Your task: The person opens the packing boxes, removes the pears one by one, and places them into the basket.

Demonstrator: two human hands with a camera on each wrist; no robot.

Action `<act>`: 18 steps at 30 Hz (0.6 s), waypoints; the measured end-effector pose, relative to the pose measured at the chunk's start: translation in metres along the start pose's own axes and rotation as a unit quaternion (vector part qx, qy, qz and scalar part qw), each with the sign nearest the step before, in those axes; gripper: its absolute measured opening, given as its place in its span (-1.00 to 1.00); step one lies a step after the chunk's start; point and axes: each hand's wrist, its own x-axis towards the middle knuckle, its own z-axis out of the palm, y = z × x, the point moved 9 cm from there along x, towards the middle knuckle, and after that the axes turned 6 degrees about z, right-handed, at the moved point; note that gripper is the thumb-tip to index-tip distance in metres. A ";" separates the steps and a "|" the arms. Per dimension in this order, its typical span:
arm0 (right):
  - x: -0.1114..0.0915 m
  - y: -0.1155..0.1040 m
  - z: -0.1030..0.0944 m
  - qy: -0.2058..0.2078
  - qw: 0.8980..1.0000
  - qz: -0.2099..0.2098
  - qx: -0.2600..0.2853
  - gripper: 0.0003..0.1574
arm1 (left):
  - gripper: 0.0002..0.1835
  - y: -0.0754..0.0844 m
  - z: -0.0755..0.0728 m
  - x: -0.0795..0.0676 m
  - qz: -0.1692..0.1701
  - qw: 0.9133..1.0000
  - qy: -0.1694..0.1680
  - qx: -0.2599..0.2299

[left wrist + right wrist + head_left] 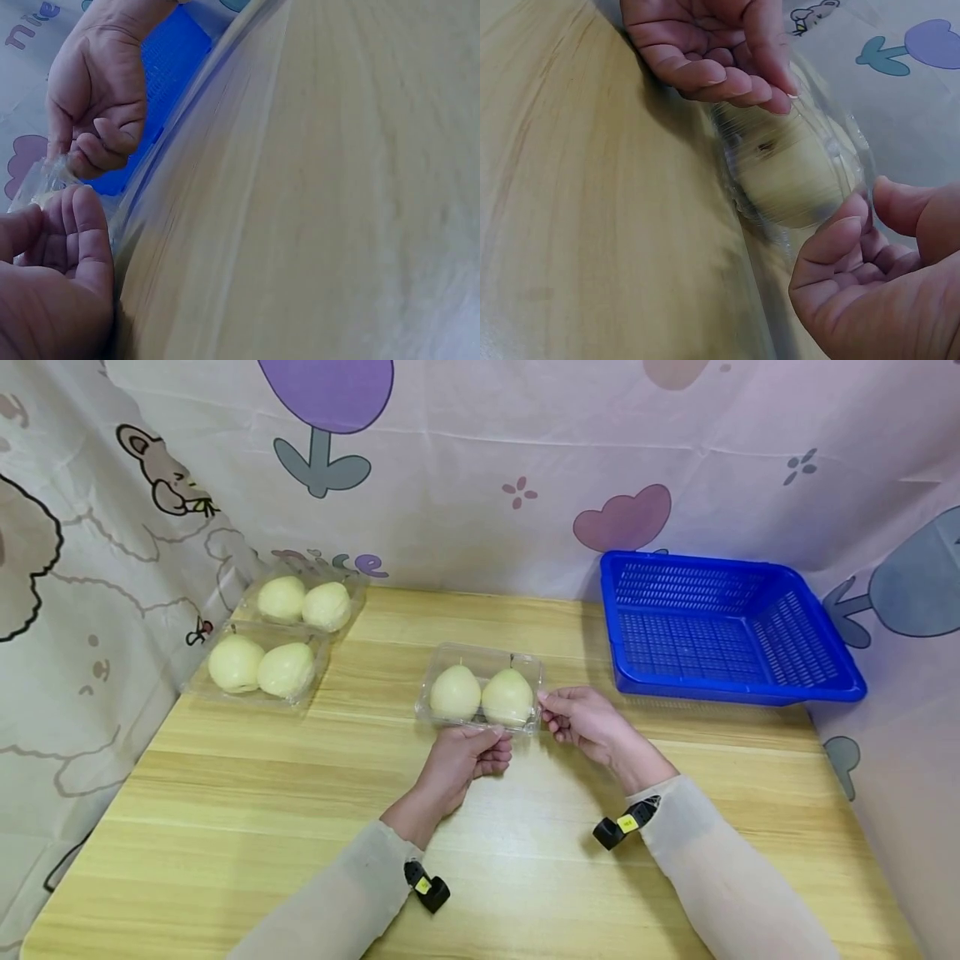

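clear rectangular plastic box with two round pale yellow-green pears side by side in it, sitting around the middle of the light wood-grain table, and both hands are on it. can't really tell if its lid is fully closed, the plastic is too see-through and shiny.

the person's left hand is at the near edge, thumb on top and fingers curled in, pinching the plastic there. the right hand has the right-hand end, near corner, with the rim nipped between thumb and index finger and the other fingers folded in. the hands are near each other but not touching.

over on the left of the table there's two more clear boxes, one behind the other: front one and back one, each with a couple of the same kind of pear inside. back right there's a blue rectangular plastic basket with slotted mesh sides, well apart from the middle box.

both arms are in off-white long sleeves, with a small black camera on each wrist. behind it all hangs a pale cloth printed with cartoon flowers and animals.
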 end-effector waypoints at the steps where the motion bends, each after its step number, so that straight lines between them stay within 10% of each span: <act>1: 0.000 0.000 0.000 -0.004 1.000 0.000 0.002 -0.78 | -0.65 0.000 0.000 0.000 -0.003 1.000 -0.002 -0.003; 18: 0.003 0.002 0.002 0.005 1.000 0.012 0.008 -0.67 | -0.71 0.003 0.005 -0.001 0.020 1.000 0.018 0.013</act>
